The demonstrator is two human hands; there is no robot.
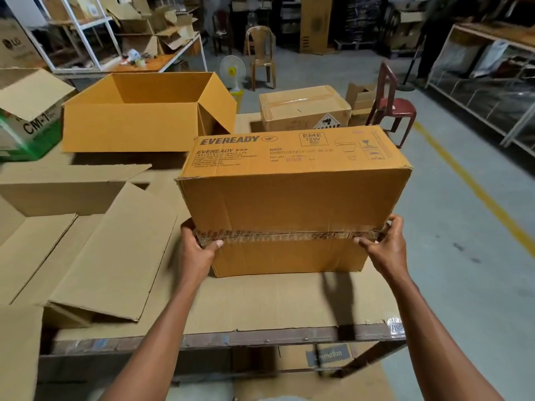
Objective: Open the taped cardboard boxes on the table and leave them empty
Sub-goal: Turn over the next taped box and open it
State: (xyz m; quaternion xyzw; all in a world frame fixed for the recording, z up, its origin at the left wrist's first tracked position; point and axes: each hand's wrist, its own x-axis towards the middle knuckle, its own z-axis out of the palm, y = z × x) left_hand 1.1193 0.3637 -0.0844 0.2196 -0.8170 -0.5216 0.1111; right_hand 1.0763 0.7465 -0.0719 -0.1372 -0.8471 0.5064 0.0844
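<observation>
Gripping the rectangular corrugated Eveready box (292,198) near the table's (260,311) front edge, your left hand (198,247) and right hand (382,244) pinch its glossy tape seam (289,235) ends.

Two bare forearms (162,328) — no sleeves.

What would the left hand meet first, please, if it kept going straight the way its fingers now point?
The left hand already grips the taped box at its left corner; its fingers point right along the tape, so probably more of that face.
</observation>
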